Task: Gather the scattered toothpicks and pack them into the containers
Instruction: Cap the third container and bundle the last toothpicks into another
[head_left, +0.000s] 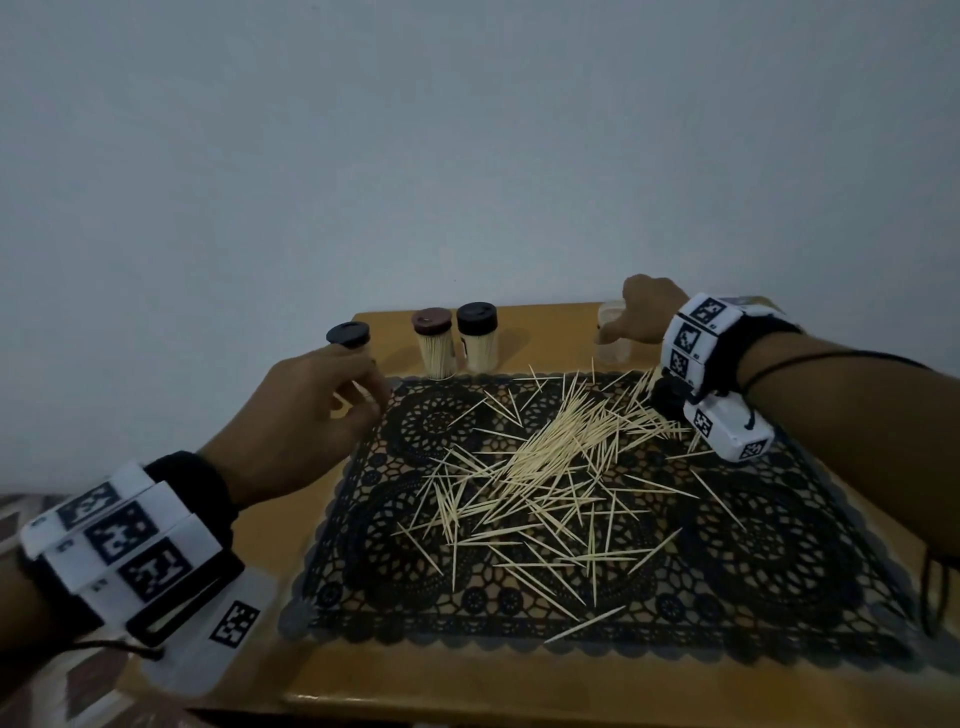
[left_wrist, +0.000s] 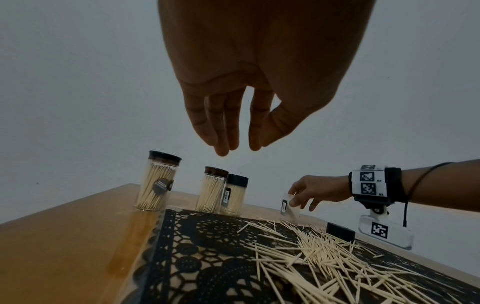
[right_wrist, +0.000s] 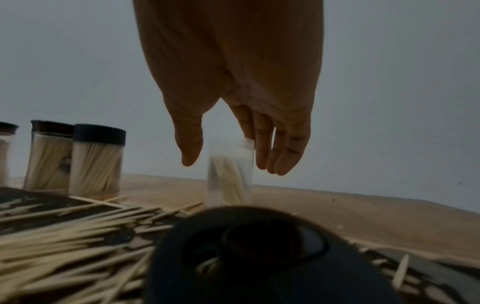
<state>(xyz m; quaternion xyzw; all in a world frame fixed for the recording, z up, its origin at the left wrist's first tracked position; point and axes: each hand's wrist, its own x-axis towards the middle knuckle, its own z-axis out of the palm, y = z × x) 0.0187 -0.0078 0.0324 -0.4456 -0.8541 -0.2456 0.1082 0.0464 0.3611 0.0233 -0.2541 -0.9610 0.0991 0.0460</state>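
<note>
**Right hand going for the open jar, most of the toothpicks still loose**

So the right hand (left_wrist: 315, 190) is reaching to the far right of the tabletop (head_left: 519, 691), thumb and fingers closing round a clear container (right_wrist: 230, 174) with no lid on. The wrist view is blurry, so whether the grip is firm yet I can't tell, but fingers touch its rim. That container has only a few toothpicks in it, mostly empty otherwise. The left hand (left_wrist: 233, 115) hangs above the far left, fingers relaxed and pointing down, holding nothing.

Looks like the early stage: grabbing the jar to fill. Next move probably calls for bringing it close to the pile and pinching up bundles, lined up the same way so they slide in.

The scattered toothpicks (head_left: 550, 467) lie all over the black lace mat (head_left: 769, 545), thickest near the middle and toward the right. A loose black lid (left_wrist: 340, 231) sits just beside the open jar.

Three other containers stand along the back: a black-lidded jar (left_wrist: 155, 183) at left, then a brown-lidded jar (left_wrist: 211, 189) and a second black-lidded jar (left_wrist: 235, 194) touching each other. All three look packed full and capped.
</note>
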